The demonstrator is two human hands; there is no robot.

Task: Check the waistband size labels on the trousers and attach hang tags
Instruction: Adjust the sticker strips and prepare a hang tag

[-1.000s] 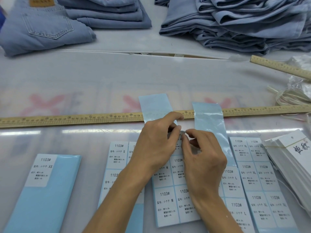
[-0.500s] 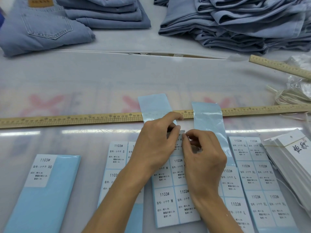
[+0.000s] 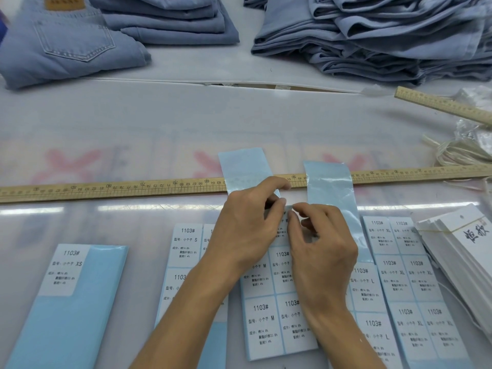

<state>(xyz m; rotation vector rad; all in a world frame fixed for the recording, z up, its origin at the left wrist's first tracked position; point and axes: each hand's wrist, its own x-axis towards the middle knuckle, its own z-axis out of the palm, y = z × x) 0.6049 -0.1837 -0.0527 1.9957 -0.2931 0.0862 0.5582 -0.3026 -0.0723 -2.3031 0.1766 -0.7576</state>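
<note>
Left hand [image 3: 247,230] and right hand [image 3: 322,249] both pinching a white M sticker [image 3: 283,227] on its glossy blue backing sheet [image 3: 277,323], wooden ruler [image 3: 119,189] behind, folded denim trousers [image 3: 372,35] beyond

The upper M label sheet [image 3: 277,302] is largely covered by both hands. The S sheet [image 3: 183,251] is partly hidden by the left forearm [image 3: 186,310]. The fine print is too small to be read.

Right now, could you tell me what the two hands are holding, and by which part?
Both the left hand and the right hand pinch the top edge of the M sticker sheet, at one sticker's corner, apparently peeling it.
</note>
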